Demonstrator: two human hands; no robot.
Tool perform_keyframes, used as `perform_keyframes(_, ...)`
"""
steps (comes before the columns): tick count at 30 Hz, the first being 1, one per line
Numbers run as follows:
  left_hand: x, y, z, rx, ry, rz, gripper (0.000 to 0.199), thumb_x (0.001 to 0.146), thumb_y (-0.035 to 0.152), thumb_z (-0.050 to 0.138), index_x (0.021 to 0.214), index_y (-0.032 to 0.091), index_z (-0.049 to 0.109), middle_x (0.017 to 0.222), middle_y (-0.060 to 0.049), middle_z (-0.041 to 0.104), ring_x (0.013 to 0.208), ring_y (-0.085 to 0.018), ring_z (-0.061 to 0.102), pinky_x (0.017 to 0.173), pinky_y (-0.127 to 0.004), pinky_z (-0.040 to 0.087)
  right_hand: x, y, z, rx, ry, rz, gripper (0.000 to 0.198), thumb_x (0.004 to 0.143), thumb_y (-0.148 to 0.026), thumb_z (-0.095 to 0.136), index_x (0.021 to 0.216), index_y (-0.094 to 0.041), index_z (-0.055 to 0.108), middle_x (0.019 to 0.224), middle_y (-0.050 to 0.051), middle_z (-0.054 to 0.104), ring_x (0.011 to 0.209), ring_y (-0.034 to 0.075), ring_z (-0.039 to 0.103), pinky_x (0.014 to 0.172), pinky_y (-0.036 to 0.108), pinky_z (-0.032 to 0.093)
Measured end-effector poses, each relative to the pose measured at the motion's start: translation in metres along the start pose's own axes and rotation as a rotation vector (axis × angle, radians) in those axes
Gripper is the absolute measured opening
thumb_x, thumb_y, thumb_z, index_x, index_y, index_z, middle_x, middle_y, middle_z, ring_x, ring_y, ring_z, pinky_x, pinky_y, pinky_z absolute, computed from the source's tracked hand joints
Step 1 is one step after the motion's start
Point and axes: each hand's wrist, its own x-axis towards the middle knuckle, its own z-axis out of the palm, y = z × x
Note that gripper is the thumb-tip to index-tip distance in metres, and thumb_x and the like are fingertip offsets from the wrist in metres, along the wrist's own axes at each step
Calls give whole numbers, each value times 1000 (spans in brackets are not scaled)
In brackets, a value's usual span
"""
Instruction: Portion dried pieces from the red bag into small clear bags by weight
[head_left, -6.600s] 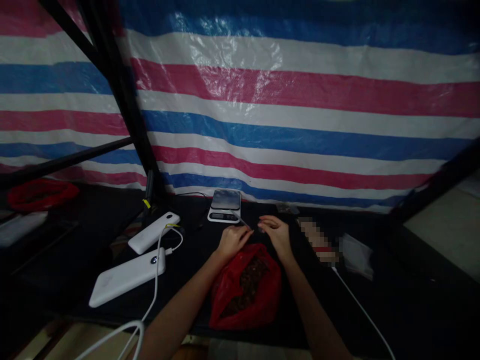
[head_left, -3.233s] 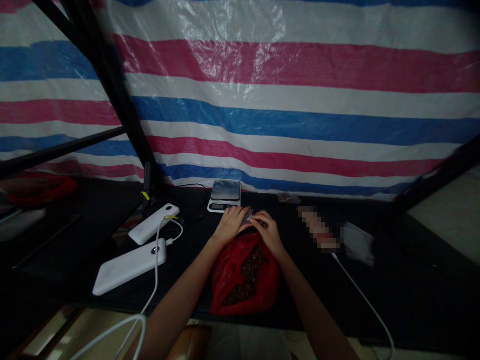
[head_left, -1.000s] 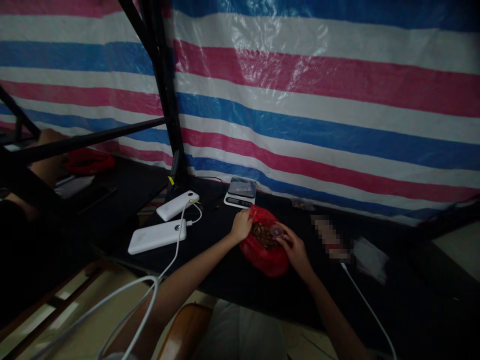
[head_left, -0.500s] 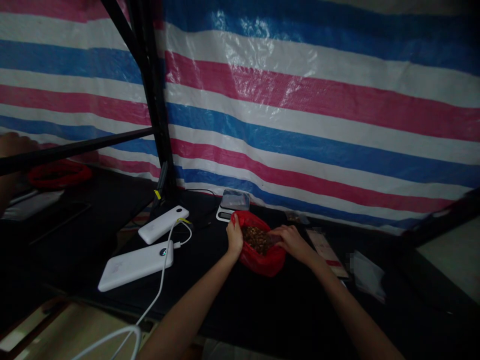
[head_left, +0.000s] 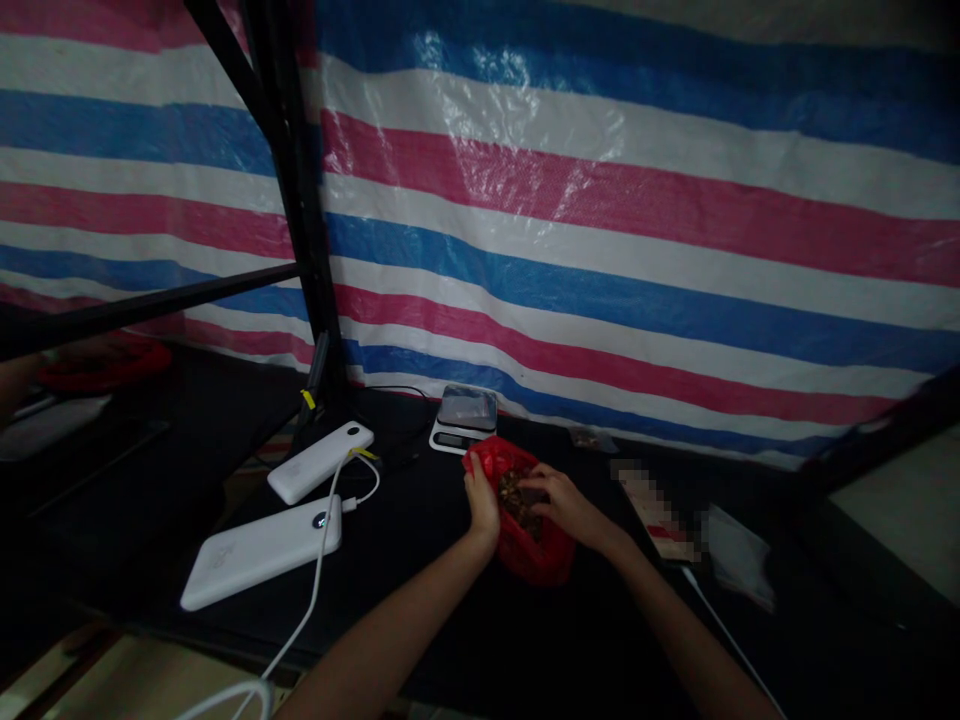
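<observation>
My left hand (head_left: pixel 482 505) grips the left rim of a red plastic bag (head_left: pixel 544 560), thumb inside and fingers outside. The bag stands wide at the top and holds many small brown pieces (head_left: pixel 514 492), perhaps nuts or seeds. Over its mouth, my right hand (head_left: pixel 564 505) has curled fingers reaching down to the pieces. Between those fingers is a dark, see-through thing that looks like a small clear plastic bag (head_left: pixel 533 492); the dim light hides its details. Just behind the red bag sits a white digital scale (head_left: pixel 459 440) with a grey tray on top.
Two white power banks (head_left: pixel 262 555) lie left, with a white cable (head_left: pixel 319 590). Right are a blurred flat item (head_left: pixel 660 515), clear plastic bags (head_left: pixel 737 555) and a small filled bag (head_left: pixel 592 439). Another person's hand (head_left: pixel 90 350) is beside a red bag (head_left: pixel 112 368), beyond a black frame (head_left: pixel 292 200).
The red bag has tilted and shifted slightly downward in view with my left hand. My right hand has moved left, farther over the brown pieces. The view has shifted a little.
</observation>
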Motion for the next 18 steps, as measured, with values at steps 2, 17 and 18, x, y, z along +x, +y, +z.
perform_keyframes(2,-2,2,1,27,28,8,53,71,64,39,64,14,53,59,-2,55,56,-14,53,59,-26,42,-1,3,2,59,9,29,39,65,-7,55,101,-21,62,98,5,56,88,16,55,81,30,43)
perform_keyframes(17,-3,-6,-2,-50,-139,-83,66,67,73,33,73,12,58,68,-7,63,62,-18,60,64,-31,48,-13,3,37,386,266,44,34,65,-13,55,97,-22,64,96,4,63,73,16,59,72,32,47)
perform_keyframes(18,-5,-3,-2,-63,-155,-96,67,67,73,32,76,12,58,69,-7,64,63,-19,61,64,-31,48,-12,3,37,407,275,42,33,65,-15,56,97,-22,64,96,4,63,74,16,59,73,32,47)
